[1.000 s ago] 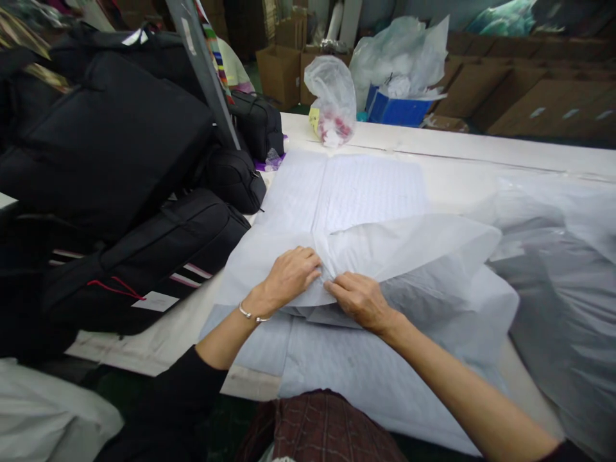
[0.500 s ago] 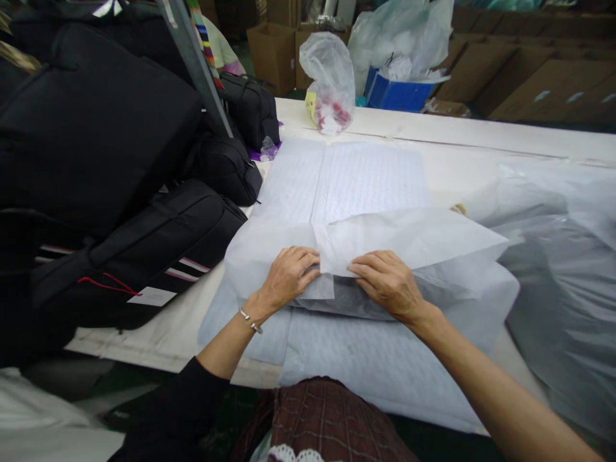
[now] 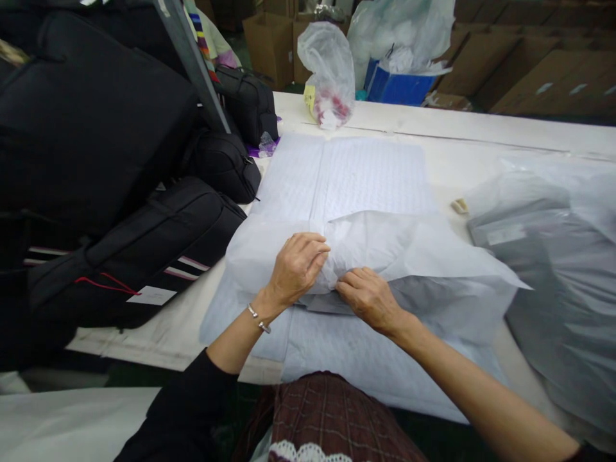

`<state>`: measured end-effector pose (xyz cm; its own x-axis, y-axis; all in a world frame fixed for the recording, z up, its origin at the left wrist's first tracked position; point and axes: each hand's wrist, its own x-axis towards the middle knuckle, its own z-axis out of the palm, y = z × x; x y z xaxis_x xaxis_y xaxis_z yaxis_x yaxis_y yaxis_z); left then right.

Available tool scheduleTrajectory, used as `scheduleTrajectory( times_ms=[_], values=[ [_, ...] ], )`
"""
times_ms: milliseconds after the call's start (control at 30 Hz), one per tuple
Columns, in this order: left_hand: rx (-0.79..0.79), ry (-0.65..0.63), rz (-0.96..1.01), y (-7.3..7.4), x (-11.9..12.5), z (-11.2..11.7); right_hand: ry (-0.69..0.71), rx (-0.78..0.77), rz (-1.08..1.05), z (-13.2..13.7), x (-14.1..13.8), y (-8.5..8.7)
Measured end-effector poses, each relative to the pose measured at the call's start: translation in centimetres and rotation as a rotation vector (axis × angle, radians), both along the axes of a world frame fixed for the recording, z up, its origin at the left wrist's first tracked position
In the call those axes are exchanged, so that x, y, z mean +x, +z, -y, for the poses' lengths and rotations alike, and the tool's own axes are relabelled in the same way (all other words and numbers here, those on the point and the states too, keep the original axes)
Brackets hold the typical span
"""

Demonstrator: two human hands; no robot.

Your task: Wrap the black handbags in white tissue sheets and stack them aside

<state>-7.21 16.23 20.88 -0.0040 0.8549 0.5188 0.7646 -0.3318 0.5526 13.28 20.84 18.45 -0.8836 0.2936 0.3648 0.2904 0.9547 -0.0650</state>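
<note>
A stack of thin white tissue paper (image 3: 409, 247) lies on pale padded sheets (image 3: 370, 173) on the white table (image 3: 481, 135). My left hand (image 3: 298, 266), with a bracelet on the wrist, has its fingers curled and pinches the near edge of a tissue sheet. My right hand (image 3: 368, 298) sits just to its right, fingers bent, gripping the same gathered edge. The tissue bunches up between both hands, and its right side lifts off the stack.
Black bags (image 3: 135, 250) are piled at the left, some with paper tags. Bags wrapped in clear plastic (image 3: 553, 256) lie at the right. A plastic bag with red bits (image 3: 327, 74), a blue box (image 3: 397, 86) and cardboard boxes (image 3: 529, 77) stand at the back.
My right hand has slid left and back toward my left hand. The tissue edge, lying flatter before, is now gathered and crumpled between both hands.
</note>
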Motion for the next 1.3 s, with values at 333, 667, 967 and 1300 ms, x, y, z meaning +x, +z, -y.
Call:
scheduleTrajectory(
  times_ms=[333, 667, 967, 1300],
  values=[
    [-0.202, -0.349, -0.067, -0.9, -0.8, 0.0, -0.008, -0.145, -0.063, 0.3, 1.2, 0.6],
    [-0.129, -0.183, -0.053, -2.5, -1.5, 0.2, 0.036, -0.091, -0.058, 0.7, 0.7, 0.1],
    [-0.192, -0.076, -0.63, -3.3, 0.5, -0.9, 0.009, -0.035, -0.034, 0.7, 2.5, 0.4],
    [-0.068, -0.123, -0.63, -5.4, -0.7, -1.5, -0.709, 0.325, -0.093, -7.2, 17.8, 1.7]
  ],
)
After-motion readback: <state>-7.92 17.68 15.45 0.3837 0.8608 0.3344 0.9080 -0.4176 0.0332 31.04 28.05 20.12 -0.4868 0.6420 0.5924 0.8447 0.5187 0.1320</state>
